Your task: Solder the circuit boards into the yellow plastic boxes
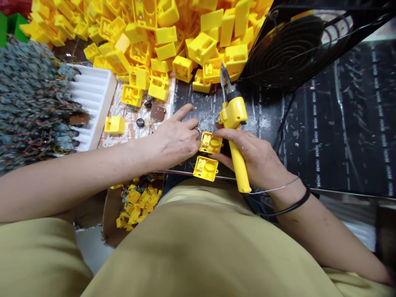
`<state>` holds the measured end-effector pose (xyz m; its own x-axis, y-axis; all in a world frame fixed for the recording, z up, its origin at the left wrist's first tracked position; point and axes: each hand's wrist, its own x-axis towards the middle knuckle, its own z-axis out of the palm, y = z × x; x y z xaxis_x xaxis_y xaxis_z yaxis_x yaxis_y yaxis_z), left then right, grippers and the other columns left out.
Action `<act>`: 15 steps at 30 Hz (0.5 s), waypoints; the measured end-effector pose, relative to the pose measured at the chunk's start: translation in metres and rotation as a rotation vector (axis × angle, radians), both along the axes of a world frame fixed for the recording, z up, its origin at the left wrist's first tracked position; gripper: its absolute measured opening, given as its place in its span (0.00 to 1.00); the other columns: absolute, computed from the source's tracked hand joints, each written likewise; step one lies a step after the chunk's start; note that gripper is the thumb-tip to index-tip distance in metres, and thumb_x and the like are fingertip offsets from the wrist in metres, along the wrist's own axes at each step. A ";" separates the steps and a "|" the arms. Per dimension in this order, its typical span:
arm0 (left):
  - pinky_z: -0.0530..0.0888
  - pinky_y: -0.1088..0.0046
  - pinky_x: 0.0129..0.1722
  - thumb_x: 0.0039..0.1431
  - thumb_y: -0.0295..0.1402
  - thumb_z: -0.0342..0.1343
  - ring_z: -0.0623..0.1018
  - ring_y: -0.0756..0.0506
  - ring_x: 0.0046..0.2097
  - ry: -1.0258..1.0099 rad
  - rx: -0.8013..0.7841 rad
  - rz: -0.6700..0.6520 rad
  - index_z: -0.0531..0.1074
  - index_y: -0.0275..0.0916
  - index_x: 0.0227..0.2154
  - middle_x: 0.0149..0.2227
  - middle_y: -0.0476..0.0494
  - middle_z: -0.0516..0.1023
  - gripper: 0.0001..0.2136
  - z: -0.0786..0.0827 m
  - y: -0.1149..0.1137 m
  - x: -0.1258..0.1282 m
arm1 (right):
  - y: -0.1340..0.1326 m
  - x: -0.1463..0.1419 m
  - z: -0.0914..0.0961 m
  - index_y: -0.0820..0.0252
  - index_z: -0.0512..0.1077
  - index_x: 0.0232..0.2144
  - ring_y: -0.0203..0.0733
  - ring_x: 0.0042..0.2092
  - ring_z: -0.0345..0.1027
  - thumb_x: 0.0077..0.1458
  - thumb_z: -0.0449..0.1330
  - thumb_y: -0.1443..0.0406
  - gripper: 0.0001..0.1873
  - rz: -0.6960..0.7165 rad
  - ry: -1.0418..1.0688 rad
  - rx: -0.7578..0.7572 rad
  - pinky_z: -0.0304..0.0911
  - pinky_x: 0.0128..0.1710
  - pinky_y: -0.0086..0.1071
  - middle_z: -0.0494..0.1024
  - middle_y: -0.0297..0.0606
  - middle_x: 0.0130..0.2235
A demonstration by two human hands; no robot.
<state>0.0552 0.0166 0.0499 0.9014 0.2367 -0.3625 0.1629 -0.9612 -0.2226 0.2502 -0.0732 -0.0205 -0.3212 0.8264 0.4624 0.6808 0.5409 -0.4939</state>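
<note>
My left hand (176, 138) reaches in from the left, its outer fingers raised and spread above the black bench mat. Its lower fingers press against the left edge of an open yellow plastic housing (210, 143), and its thumb is hidden. My right hand (252, 159) grips the yellow handle of a soldering iron (236, 119), whose metal tip points away from me. Its index finger rests close to the housing's right corner. A second yellow housing (206, 168) lies just below the first, near the heel of my right hand.
A large heap of yellow housings (185, 37) fills the far side. At left stand a white slotted rack (93, 93) and a mass of wired circuit boards (34, 99). A black grilled fan (287, 49) sits at far right. Below, a cardboard box (111, 214) holds yellow pieces.
</note>
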 end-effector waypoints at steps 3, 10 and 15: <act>0.58 0.46 0.66 0.59 0.21 0.49 0.74 0.38 0.50 -0.018 -0.048 0.059 0.76 0.37 0.31 0.34 0.43 0.78 0.12 -0.005 0.003 0.000 | -0.001 0.000 0.000 0.59 0.65 0.54 0.45 0.44 0.75 0.59 0.63 0.64 0.21 -0.005 -0.023 0.007 0.72 0.43 0.36 0.77 0.43 0.48; 0.60 0.56 0.64 0.60 0.32 0.55 0.76 0.44 0.52 -0.427 -0.498 0.335 0.76 0.41 0.31 0.43 0.49 0.81 0.06 -0.012 0.020 -0.020 | 0.000 -0.004 0.002 0.59 0.67 0.52 0.44 0.45 0.75 0.56 0.66 0.60 0.23 -0.052 0.023 0.064 0.70 0.50 0.41 0.78 0.43 0.47; 0.56 0.50 0.64 0.57 0.32 0.56 0.78 0.45 0.43 -0.553 -0.473 0.633 0.78 0.41 0.33 0.34 0.50 0.82 0.06 -0.024 0.010 -0.012 | -0.023 0.009 0.024 0.51 0.73 0.41 0.37 0.31 0.73 0.53 0.69 0.64 0.13 -0.182 0.174 0.167 0.70 0.36 0.32 0.78 0.28 0.32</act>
<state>0.0429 0.0269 0.0256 0.7290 0.6760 -0.1073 0.6474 -0.6300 0.4289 0.2595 -0.0958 0.0034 -0.0791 0.7709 0.6320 0.6871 0.5015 -0.5257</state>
